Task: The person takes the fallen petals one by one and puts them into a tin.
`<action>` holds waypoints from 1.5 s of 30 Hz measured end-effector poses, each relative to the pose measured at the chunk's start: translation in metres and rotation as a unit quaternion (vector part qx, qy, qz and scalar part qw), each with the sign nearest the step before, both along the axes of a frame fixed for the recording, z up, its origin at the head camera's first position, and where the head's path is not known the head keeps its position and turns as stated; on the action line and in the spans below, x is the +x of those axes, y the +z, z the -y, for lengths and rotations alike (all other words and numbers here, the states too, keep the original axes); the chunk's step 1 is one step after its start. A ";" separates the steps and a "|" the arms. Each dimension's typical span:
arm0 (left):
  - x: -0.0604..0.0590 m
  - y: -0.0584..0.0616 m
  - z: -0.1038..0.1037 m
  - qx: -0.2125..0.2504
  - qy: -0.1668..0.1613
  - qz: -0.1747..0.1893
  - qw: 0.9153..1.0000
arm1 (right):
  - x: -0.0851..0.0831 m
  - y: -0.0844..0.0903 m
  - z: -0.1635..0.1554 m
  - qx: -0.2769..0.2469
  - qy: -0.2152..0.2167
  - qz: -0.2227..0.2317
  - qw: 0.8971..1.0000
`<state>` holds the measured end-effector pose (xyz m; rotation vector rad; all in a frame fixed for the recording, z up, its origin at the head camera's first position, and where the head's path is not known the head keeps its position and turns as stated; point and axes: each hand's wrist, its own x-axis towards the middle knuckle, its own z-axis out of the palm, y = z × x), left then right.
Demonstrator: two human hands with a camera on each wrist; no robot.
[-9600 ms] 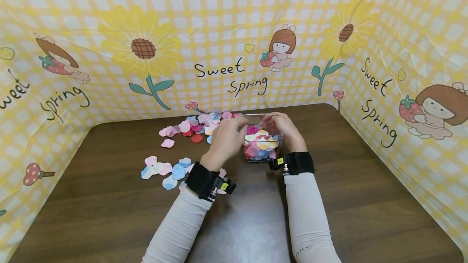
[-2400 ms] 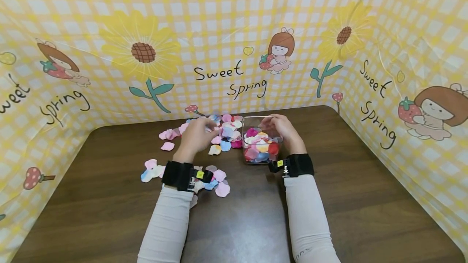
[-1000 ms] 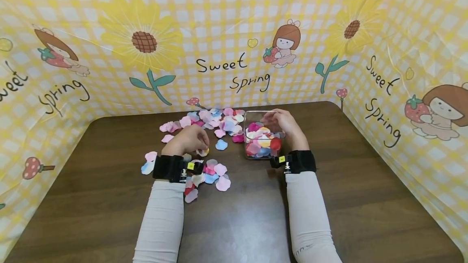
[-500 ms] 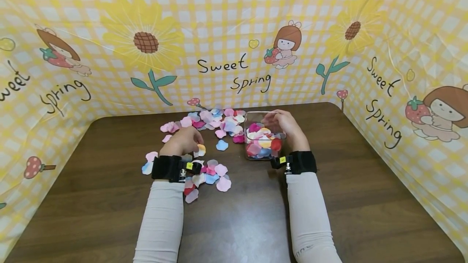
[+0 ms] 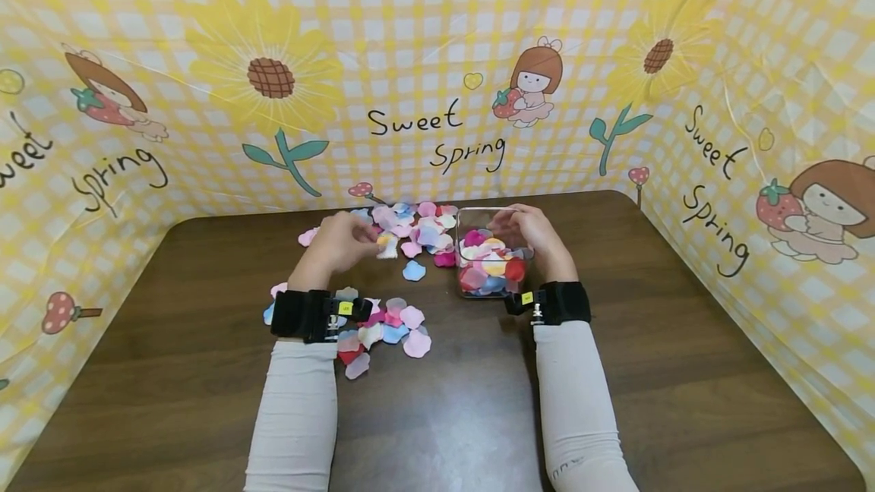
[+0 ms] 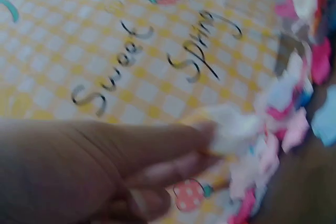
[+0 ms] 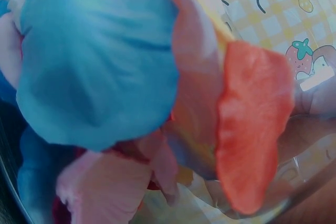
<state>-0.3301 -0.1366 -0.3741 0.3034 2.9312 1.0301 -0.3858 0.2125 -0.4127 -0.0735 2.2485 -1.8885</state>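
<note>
My left hand point(image 5: 336, 245) pinches a white and yellow artificial petal point(image 5: 388, 246) between thumb and fingers, above the table. In the left wrist view that petal point(image 6: 235, 128) sticks out past the fingertips, slightly blurred. A clear box point(image 5: 459, 283), partly filled with mixed-colour petals point(image 5: 488, 264), stands upright on the table. My right hand point(image 5: 540, 238) holds this box at its right and back side, with some fingers seen through the wall. Close up in the right wrist view, a blue petal point(image 7: 100, 61) and a red petal point(image 7: 254, 124) lie inside the box.
Loose pink, blue and white petals point(image 5: 427, 232) lie along the back of the brown table point(image 5: 649, 370), left of the box. A second scatter of petals point(image 5: 395, 332) is nearer the front. Yellow checked cloth point(image 5: 410, 36) walls the table's back and sides.
My left hand has left the box, gone left and down to the table, and risen again with the white and yellow petal. My right hand has stayed at the box.
</note>
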 end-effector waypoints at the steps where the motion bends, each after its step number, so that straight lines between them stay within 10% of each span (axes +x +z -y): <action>1: 0.001 0.004 -0.003 0.011 -0.005 -0.028 1.000 | 0.000 0.000 0.000 0.000 -0.001 -0.001 1.000; 11: 0.017 0.022 -0.073 0.065 -0.086 -0.213 0.971 | 0.000 -0.001 0.001 0.002 -0.003 -0.010 1.000; 17: 0.022 0.011 -0.106 -0.013 -0.109 -0.213 0.971 | 0.000 0.000 0.002 0.001 0.001 -0.007 1.000; 22: 0.017 0.010 -0.094 -0.016 -0.072 -0.211 0.975 | 0.002 0.003 0.002 -0.001 0.001 -0.012 1.000; 28: 0.006 0.004 -0.062 -0.025 -0.005 -0.166 0.986 | 0.004 0.003 0.000 0.000 0.003 -0.014 1.000; 34: -0.006 -0.016 -0.050 -0.067 -0.005 -0.040 0.997 | 0.005 0.004 0.000 0.001 -0.002 -0.012 1.000; 45: -0.013 -0.041 -0.055 -0.148 -0.050 0.084 0.984 | 0.002 0.001 0.000 -0.002 -0.001 -0.013 1.000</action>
